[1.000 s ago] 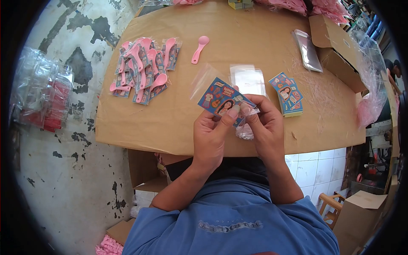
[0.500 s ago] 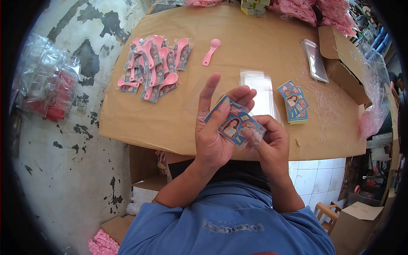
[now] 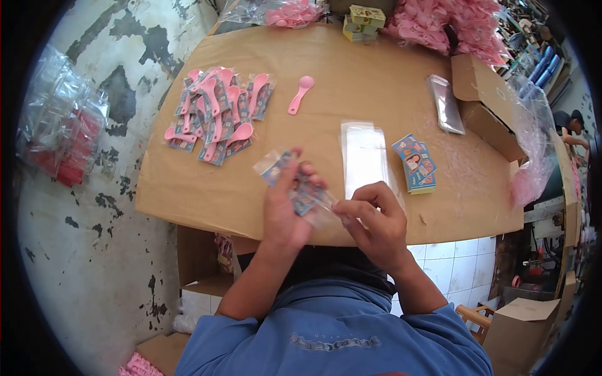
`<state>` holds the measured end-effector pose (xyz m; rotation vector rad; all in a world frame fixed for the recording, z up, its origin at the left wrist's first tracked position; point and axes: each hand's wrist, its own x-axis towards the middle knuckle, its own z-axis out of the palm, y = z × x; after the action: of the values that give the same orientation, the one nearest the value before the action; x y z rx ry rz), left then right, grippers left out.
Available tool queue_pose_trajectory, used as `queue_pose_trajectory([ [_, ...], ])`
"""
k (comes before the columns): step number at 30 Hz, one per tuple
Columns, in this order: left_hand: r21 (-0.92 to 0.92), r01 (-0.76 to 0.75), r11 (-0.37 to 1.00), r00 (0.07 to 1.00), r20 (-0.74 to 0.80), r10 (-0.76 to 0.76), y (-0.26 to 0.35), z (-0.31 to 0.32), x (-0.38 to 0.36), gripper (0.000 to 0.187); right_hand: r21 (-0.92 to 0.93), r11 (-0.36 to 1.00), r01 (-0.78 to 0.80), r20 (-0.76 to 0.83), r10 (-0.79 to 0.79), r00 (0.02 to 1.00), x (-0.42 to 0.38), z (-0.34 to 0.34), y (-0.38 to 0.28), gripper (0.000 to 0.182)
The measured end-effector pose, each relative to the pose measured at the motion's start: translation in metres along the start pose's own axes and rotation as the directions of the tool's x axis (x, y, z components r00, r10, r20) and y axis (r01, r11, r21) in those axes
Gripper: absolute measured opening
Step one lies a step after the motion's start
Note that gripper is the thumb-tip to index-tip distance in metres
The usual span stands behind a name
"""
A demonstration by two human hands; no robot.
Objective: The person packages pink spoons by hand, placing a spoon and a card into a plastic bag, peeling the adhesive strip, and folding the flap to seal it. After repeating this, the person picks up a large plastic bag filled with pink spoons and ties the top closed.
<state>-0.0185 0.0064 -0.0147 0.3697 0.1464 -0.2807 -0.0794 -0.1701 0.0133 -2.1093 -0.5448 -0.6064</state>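
Observation:
My left hand (image 3: 285, 219) is closed around a blue printed card in a clear plastic bag (image 3: 303, 202), blurred by motion. One clear end of the bag sticks out past the fingers at the upper left. My right hand (image 3: 379, 222) pinches the bag's near right edge between thumb and fingers. Just beyond my hands lies a stack of flat clear bags (image 3: 365, 160). To its right is a stack of blue cards (image 3: 416, 166). A single pink spoon (image 3: 302, 94) rests farther back on the brown-covered table (image 3: 351, 75).
At the left lies a pile of bagged pink spoons with cards (image 3: 216, 113). An open cardboard box (image 3: 480, 100) and a wrapped pack of clear bags (image 3: 446, 105) are at the right. Pink bundles (image 3: 426, 28) and small card stacks (image 3: 364, 24) stand at the back. Another person (image 3: 572, 128) shows far right.
My left hand has moved left and curled its fingers round the bagged card, which was held with fingers spread before. My right hand has shifted slightly left and down to the bag's edge.

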Motion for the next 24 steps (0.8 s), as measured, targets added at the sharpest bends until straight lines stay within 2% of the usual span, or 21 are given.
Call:
queue_pose_trajectory([
  [1,-0.031,-0.023,0.999,1.0,-0.013,0.022,0.01,-0.008,0.003,0.03,-0.014,1.0,0.002,-0.046,-0.002,0.999,0.002,0.0,-0.005,0.021],
  [4,-0.083,-0.105,0.991,0.994,-0.047,0.101,0.038,-0.023,0.005,0.025,0.016,1.0,-0.026,-0.038,0.027,0.999,0.005,-0.017,-0.01,0.021],
  [6,-0.066,-0.183,0.981,0.982,-0.054,0.18,0.052,-0.026,0.0,0.024,0.104,0.986,-0.129,0.03,0.126,0.992,0.014,-0.043,-0.011,0.017],
  [7,-0.035,-0.204,0.978,0.978,-0.057,0.202,0.055,-0.025,-0.003,0.025,0.364,0.904,-0.225,0.068,0.215,0.974,0.021,-0.055,-0.009,0.016],
  [8,-0.027,-0.198,0.98,0.979,-0.056,0.196,0.055,-0.026,-0.006,0.026,0.59,0.746,-0.309,0.129,0.291,0.948,0.03,-0.069,-0.006,0.017],
  [10,-0.01,-0.178,0.984,0.983,-0.045,0.177,0.053,-0.027,-0.009,0.028,0.666,0.605,-0.436,0.396,0.209,0.894,0.056,-0.112,0.001,0.023],
  [12,-0.011,-0.11,0.994,0.994,-0.026,0.11,0.05,-0.031,-0.01,0.03,0.756,0.597,-0.268,0.406,-0.106,0.908,0.09,-0.135,0.039,0.03],
  [14,0.005,-0.066,0.998,0.998,-0.003,0.066,0.046,-0.033,-0.011,0.031,0.493,0.715,-0.496,0.37,0.344,0.863,0.119,-0.153,0.092,0.037],
  [15,0.019,-0.062,0.998,0.998,0.006,0.062,0.045,-0.033,-0.012,0.031,-0.293,0.853,-0.431,0.159,0.488,0.858,0.129,-0.149,0.121,0.035],
  [16,0.032,-0.064,0.997,0.998,0.017,0.064,0.043,-0.033,-0.012,0.032,-0.898,0.357,-0.258,-0.084,0.435,0.896,0.135,-0.144,0.146,0.034],
  [17,0.041,-0.067,0.997,0.998,0.024,0.066,0.043,-0.034,-0.012,0.032,-0.9,0.414,-0.136,-0.078,0.154,0.985,0.138,-0.14,0.161,0.03],
  [18,0.05,-0.075,0.996,0.997,0.027,0.074,0.042,-0.035,-0.012,0.031,-0.9,0.435,0.004,-0.064,-0.142,0.988,0.142,-0.135,0.167,0.027],
  [19,0.054,-0.092,0.994,0.996,0.024,0.091,0.042,-0.037,-0.012,0.031,-0.705,0.682,-0.195,-0.13,0.146,0.981,0.152,-0.121,0.146,0.021],
  [22,0.098,-0.103,0.99,0.995,0.001,0.103,0.041,-0.036,-0.013,0.03,-0.716,0.696,0.053,0.092,0.018,0.996,0.163,-0.073,0.15,0.021],
  [24,0.112,-0.104,0.988,0.994,-0.004,0.106,0.039,-0.034,-0.01,0.03,-0.515,0.84,0.172,0.25,-0.045,0.967,0.169,-0.029,0.16,0.018],
])
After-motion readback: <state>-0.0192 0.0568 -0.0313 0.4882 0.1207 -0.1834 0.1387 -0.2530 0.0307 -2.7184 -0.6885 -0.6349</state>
